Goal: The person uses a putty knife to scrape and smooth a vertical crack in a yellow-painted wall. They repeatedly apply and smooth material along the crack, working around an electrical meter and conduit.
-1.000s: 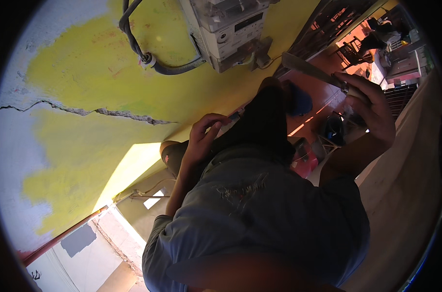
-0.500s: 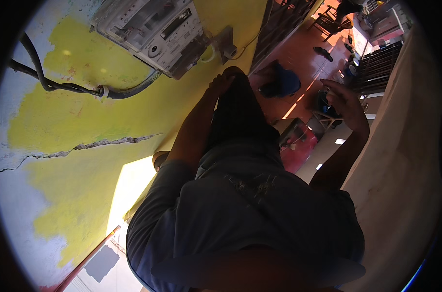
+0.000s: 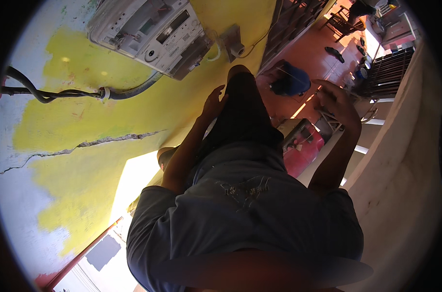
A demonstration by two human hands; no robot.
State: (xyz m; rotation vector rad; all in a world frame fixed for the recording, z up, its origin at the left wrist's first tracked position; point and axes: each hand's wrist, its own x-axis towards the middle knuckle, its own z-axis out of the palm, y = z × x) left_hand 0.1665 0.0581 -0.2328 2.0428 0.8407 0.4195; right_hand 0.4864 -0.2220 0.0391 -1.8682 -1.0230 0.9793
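Observation:
My left hand (image 3: 213, 103) is beside my raised, dark-clothed knee, close to the yellow wall. Its fingers are apart and nothing shows in them. Out in front on the right, my right hand (image 3: 338, 102) is lifted in the air with fingers stretched and slightly bent, holding nothing that I can see. Up on the wall, an electricity meter (image 3: 175, 41) in a clear cover is nearest to my left hand, though not touched. A small grey box (image 3: 233, 44) with a thin wire sits beside the meter.
Black cables (image 3: 51, 94) run along the yellow wall (image 3: 104, 119), above a long crack. A pale ledge (image 3: 396, 170) lines my right side. Ahead are a blue object (image 3: 294, 80), a red box (image 3: 306, 151), sandals (image 3: 335, 53), a wooden chair (image 3: 345, 25) and a dark railing (image 3: 388, 73).
My left hand has come back from the far end of my knee and its fingers have parted. My right hand has shifted slightly left. The view has turned a little.

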